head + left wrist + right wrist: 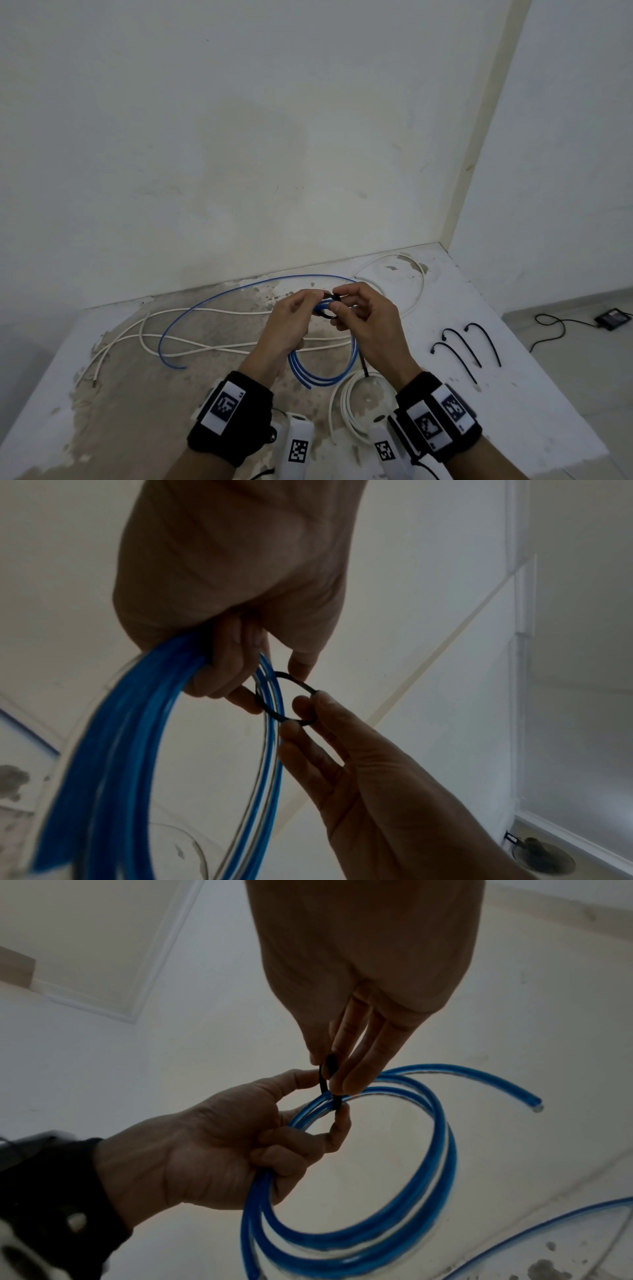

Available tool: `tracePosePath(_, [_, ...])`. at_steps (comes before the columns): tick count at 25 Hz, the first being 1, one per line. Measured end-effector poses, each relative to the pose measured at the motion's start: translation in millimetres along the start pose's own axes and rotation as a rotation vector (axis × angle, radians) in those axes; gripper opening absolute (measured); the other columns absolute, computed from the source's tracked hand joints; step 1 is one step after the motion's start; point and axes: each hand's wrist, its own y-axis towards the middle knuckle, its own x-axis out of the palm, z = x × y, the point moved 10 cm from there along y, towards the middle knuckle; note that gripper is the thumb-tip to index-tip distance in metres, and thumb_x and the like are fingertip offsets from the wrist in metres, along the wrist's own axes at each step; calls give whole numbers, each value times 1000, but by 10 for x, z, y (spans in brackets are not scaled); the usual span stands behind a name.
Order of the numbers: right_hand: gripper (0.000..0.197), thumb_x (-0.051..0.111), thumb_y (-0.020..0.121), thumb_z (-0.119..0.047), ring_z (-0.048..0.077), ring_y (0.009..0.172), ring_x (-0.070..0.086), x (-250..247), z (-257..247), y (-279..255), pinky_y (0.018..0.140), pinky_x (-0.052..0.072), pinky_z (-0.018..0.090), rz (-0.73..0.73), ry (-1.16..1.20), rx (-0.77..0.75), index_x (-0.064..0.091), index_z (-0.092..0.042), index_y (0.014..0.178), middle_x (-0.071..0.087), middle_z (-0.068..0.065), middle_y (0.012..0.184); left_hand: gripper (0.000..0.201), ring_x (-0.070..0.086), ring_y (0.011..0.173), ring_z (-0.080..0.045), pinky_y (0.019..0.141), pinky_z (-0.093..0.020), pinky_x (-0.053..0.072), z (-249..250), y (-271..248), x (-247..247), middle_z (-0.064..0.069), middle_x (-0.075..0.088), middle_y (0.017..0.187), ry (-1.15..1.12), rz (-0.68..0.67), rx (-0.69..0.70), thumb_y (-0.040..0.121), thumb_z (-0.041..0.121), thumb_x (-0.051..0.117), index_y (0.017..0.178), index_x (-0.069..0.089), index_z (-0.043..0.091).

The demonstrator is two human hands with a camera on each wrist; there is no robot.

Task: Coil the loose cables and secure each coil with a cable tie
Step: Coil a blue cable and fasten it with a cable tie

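Your left hand holds the blue cable coil at centre frame, lower fingers curled round the bundled turns, thumb and forefinger steadying the black cable tie looped about them. Your right hand pinches the tie's joined end; the wrist views show the loop wide and slack, not yet cinched. Risk: if the left grip eases before the tie is drawn tight, the springy turns will likely splay and escape the loop. The long blue tail trailing left across the concrete slab may drag and pull a turn loose. A tied white coil lies at lower centre, three spare ties at right, loose white cable at left.
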Motion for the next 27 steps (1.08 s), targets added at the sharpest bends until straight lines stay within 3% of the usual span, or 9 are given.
tracePosePath(5, [13,70,91,-10,14,68,71,0,-9,35,63,57,23,5,-19,8,73,-17,102,77,-1,85,25,43,52,-16,47,-31,36,124,-99,53,6,68,80,88,-20,44,97,43,48,89,72,38])
tracePosePath(7, [13,70,91,-11,12,62,69,-2,-15,55,60,56,21,2,-59,11,74,-20,100,75,-5,80,29,49,68,-32,61,-49,45,208,-147,115,12,65,73,145,-52,111,100,39,45,103,73,31])
tracePosePath(8, [13,71,91,-12,12,60,69,-7,-8,64,60,56,22,3,-68,17,74,-22,99,74,-5,79,32,49,77,-30,67,-50,45,220,-157,138,11,66,74,175,-63,139,101,37,43,108,72,27])
tracePosePath(10, [11,72,91,-14,16,57,68,-26,5,83,60,57,24,13,-42,22,75,-20,100,73,-2,83,36,51,54,-18,50,-35,43,190,-118,136,4,72,85,217,-54,167,101,39,40,110,72,23])
tracePosePath(11, [12,72,91,-15,18,57,68,-35,10,81,60,57,25,25,-21,18,75,-17,102,72,0,88,38,52,46,-6,48,-25,38,160,-87,130,0,73,90,225,-47,170,101,41,40,109,72,23])
tracePosePath(13, [14,69,93,-15,19,58,68,-47,22,62,60,56,25,64,18,11,74,-13,106,71,3,99,37,50,41,6,51,-20,34,119,-44,113,-3,73,91,210,-35,159,101,42,41,105,73,24])
tracePosePath(17, [14,64,96,-12,17,59,67,-76,16,40,54,57,32,110,62,3,74,-15,104,70,2,100,36,48,39,7,51,-20,33,131,-51,159,5,68,79,167,-65,153,101,41,42,98,73,23])
tracePosePath(21, [12,67,94,-11,16,70,68,-143,-150,61,46,51,22,158,-165,-143,75,-19,96,67,-6,99,38,47,37,5,52,-20,32,84,-55,189,14,59,52,154,-77,120,100,45,41,96,74,26])
tracePosePath(27, [11,55,102,-17,12,49,61,-154,-167,101,48,49,21,134,-244,-159,62,-14,94,71,0,76,32,48,39,6,53,-23,33,86,-38,233,4,67,76,158,-121,136,100,39,44,82,70,33])
